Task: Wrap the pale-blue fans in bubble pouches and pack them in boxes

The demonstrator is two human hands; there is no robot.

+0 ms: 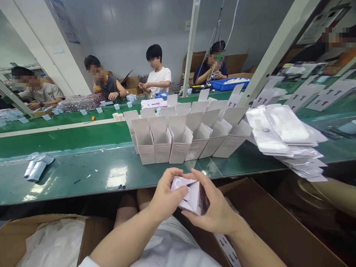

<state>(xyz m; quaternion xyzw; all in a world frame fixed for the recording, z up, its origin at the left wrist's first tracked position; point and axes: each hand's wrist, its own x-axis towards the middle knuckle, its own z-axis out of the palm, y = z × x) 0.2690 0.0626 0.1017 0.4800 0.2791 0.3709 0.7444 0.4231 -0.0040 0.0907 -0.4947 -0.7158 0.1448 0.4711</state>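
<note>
Head view: our left fingers and right fingers grip a white carton.
Pressing too hard could buckle its slightly gaping flap.

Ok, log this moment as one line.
left hand: holding white cardboard box; right hand: holding same box; green table: upright open white cardboard cartons, light-blue tubular pieces at left

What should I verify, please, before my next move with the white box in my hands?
1. Left hand on the white box: ok, its thumb lies on the end flaps.
2. Right hand on the white box: ok, it holds the opposite side.
3. End flaps fully closed: not ok, a dark gap shows.
4. Inside of the white box: cannot tell, walls and flaps hide it.
5. Open boxes standing on the green table: ok, top flaps raised.
</note>
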